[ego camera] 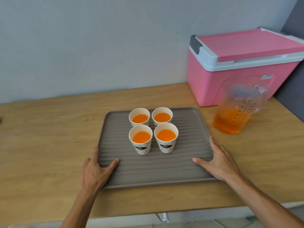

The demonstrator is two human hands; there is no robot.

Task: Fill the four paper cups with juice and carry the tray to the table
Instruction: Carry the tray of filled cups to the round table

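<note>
**Four cups filled, two hands on one tray**

I count four paper cups, one tray, one pitcher, one pink cooler, two hands. The cups stand upright, mouths up, two by two on the tray's 12 o'clock half, each holding orange juice. Each near cup carries a dark steaming-cup print with lettering below it (too blurred for me to read). The pitcher's scale figures and the cooler's white sticker are likewise unreadable.

The tray lies flat on the wooden worktop, its ribs running 9 to 3; its long axis seems to run the same way. My left hand sits at its 8 o'clock corner, my right hand at 4 o'clock. Neither is clenched: fingers straight along the rim, thumb flat on top. The pitcher stands at the tray's 2 o'clock, before the cooler.
</note>
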